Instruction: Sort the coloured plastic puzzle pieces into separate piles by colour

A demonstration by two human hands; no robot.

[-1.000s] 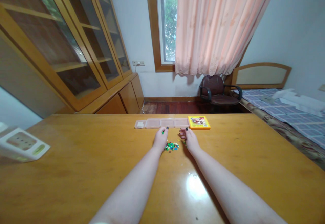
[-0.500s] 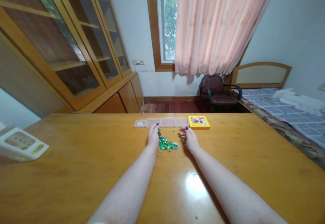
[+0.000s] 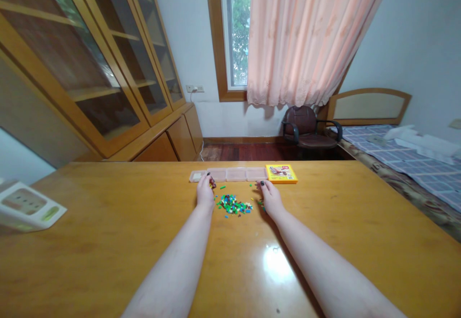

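Here's the heap of tiny plastic bricks [image 3: 233,204], green, blue, white and dark brown, lying loose on the glossy yellow-brown wooden table [image 3: 144,222], between the two hands! Just beyond the heap, a long green brick [image 3: 222,187] lies on its own, with a small green brick [image 3: 250,185] farther right. Left of the heap, the bare left hand [image 3: 205,196] stands on edge, dark-nailed fingers curled inward; something dark and yellowish shows by the fingertips, but whether they pinch it I cannot tell. Right of the heap, the right hand [image 3: 271,199] mirrors it, fingers bent, a few bricks showing beneath the palm; whether those fingers grip any, I cannot tell. Past the heap runs a row of shallow clear plastic trays [image 3: 236,174], butting up to a flat yellow printed box [image 3: 281,174]. Far left of the heap, a white plastic case with a grey panel [image 3: 30,206]; well beyond the heap, a dark maroon armchair [image 3: 306,127] below a pink curtain [image 3: 302,39]!
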